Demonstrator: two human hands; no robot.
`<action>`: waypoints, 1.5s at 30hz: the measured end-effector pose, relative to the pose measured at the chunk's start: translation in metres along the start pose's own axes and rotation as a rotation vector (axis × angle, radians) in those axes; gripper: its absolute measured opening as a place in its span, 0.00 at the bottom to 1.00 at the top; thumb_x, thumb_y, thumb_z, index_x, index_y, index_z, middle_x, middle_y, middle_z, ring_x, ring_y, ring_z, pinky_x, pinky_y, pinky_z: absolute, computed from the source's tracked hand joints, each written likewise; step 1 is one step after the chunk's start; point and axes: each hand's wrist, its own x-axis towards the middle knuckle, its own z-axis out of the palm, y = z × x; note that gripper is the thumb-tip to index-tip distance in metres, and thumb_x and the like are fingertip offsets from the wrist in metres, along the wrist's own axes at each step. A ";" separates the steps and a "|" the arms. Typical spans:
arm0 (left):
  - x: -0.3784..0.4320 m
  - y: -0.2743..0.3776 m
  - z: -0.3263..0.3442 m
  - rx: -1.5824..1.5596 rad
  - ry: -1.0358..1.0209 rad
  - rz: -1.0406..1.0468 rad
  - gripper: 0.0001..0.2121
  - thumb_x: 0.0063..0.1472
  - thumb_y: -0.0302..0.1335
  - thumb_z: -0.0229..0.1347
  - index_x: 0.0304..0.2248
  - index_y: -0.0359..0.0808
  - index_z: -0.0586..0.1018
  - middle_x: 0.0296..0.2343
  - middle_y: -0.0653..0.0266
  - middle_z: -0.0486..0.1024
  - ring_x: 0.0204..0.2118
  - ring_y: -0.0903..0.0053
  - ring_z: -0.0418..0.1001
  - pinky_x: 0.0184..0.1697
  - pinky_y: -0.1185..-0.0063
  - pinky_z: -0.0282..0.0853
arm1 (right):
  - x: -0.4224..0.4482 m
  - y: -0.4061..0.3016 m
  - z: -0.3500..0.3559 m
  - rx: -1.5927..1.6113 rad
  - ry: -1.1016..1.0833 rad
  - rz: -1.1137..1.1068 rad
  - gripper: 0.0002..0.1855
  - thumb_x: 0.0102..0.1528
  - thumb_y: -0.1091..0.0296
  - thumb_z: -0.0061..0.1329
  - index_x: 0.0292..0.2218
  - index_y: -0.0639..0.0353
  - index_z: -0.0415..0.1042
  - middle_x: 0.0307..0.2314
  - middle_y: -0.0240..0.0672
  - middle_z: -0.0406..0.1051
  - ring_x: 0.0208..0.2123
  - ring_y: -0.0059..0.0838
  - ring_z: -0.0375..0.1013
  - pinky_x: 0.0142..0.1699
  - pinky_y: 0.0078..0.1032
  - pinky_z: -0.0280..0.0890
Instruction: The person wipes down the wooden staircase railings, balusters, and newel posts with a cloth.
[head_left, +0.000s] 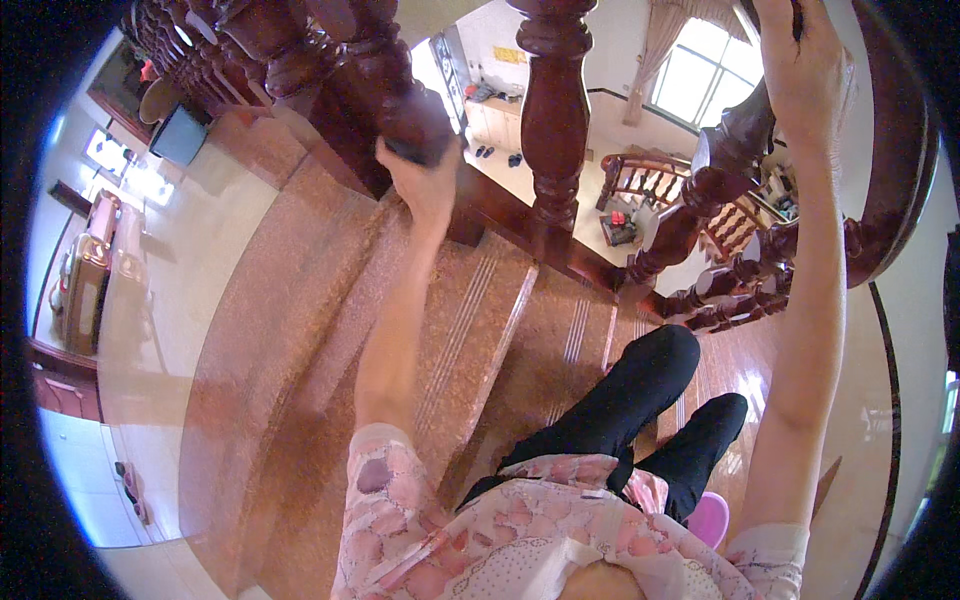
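Note:
My left hand (424, 176) is around the lower part of a turned dark-wood baluster (367, 82), close to the bottom rail; a dark patch, perhaps a cloth, shows under its fingers, blurred. High on the right, my right hand (810, 75) is at the upper part of the balustrade, near the curved wooden handrail (900, 165). Its fingers are cut off by the picture's edge, and what they hold is hidden. Between my hands stands another glossy baluster (553, 112) on the bottom rail (517, 217).
Brown stone stairs (480, 330) with grooved treads descend under me. A pink plastic rim (707, 519) shows beside my leg. Through the balusters appear a wooden bench (652, 176), shoes (514, 160) and a window (705, 71) below. Suitcases (90, 292) stand far left.

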 end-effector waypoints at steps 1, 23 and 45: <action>0.015 0.014 0.005 -0.018 0.035 0.047 0.37 0.42 0.34 0.64 0.47 0.28 0.57 0.40 0.48 0.66 0.43 0.62 0.66 0.46 0.73 0.60 | -0.001 0.000 0.000 0.015 -0.009 0.021 0.20 0.56 0.53 0.40 0.30 0.66 0.65 0.16 0.42 0.63 0.19 0.27 0.63 0.27 0.26 0.57; 0.086 0.088 0.015 0.196 0.101 0.186 0.43 0.48 0.33 0.60 0.54 0.25 0.45 0.45 0.35 0.55 0.46 0.47 0.57 0.52 0.65 0.49 | 0.005 0.004 -0.014 -0.170 -0.100 0.044 0.23 0.54 0.44 0.39 0.35 0.57 0.69 0.23 0.45 0.71 0.26 0.46 0.71 0.31 0.33 0.64; 0.145 0.147 -0.002 1.398 -0.210 1.149 0.13 0.51 0.28 0.46 0.35 0.35 0.78 0.39 0.57 0.70 0.53 0.63 0.57 0.59 0.59 0.37 | 0.006 0.006 -0.018 -0.106 -0.087 -0.016 0.23 0.53 0.45 0.43 0.37 0.58 0.68 0.23 0.43 0.72 0.24 0.43 0.73 0.28 0.33 0.65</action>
